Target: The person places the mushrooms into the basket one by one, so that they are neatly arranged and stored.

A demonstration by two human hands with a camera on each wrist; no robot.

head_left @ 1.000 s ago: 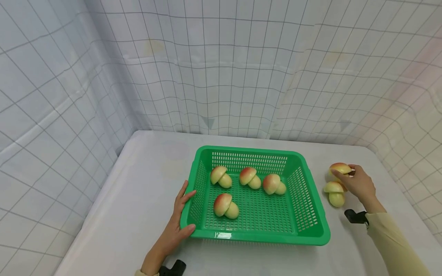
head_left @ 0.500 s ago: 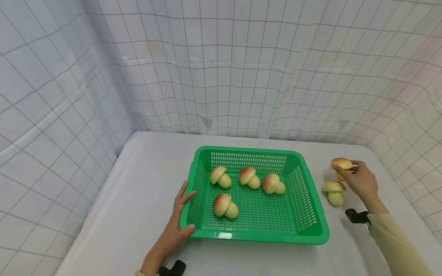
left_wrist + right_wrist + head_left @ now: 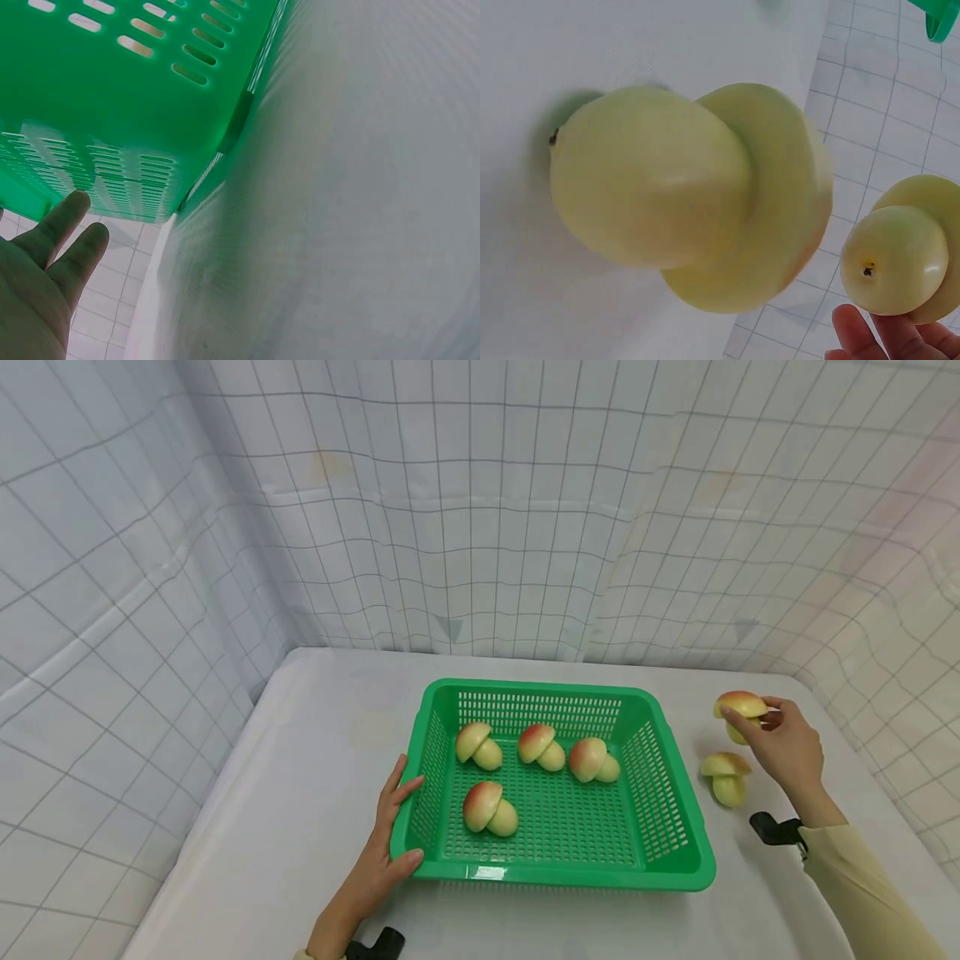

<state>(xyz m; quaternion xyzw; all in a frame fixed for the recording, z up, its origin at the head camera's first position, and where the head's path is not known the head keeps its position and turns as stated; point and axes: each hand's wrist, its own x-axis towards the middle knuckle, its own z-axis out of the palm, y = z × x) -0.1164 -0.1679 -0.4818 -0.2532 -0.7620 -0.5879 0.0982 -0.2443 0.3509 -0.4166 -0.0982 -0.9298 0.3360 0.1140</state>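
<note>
My right hand (image 3: 791,747) pinches a toy mushroom (image 3: 741,703) by its red-and-yellow cap, at the right of the table; the right wrist view shows its pale round stem (image 3: 894,262) above the fingertips. A second mushroom (image 3: 727,779) lies on the table just nearer to me, large in the right wrist view. My left hand (image 3: 378,843) rests with spread fingers on the left rim of a green basket (image 3: 555,878), thumb at the near corner. Inside the basket lie several mushrooms, one of them (image 3: 491,808) at the near left. The left wrist view shows the basket's outer wall (image 3: 127,97).
White cloth covers the table (image 3: 315,735). Grid-patterned curtains (image 3: 480,527) hang behind it and along both sides. A black wrist mount (image 3: 776,829) sits on the right wrist, another (image 3: 378,943) on the left.
The right hand has lifted the mushroom slightly and carried it away from the one lying on the table. The left hand and basket look unmoved.
</note>
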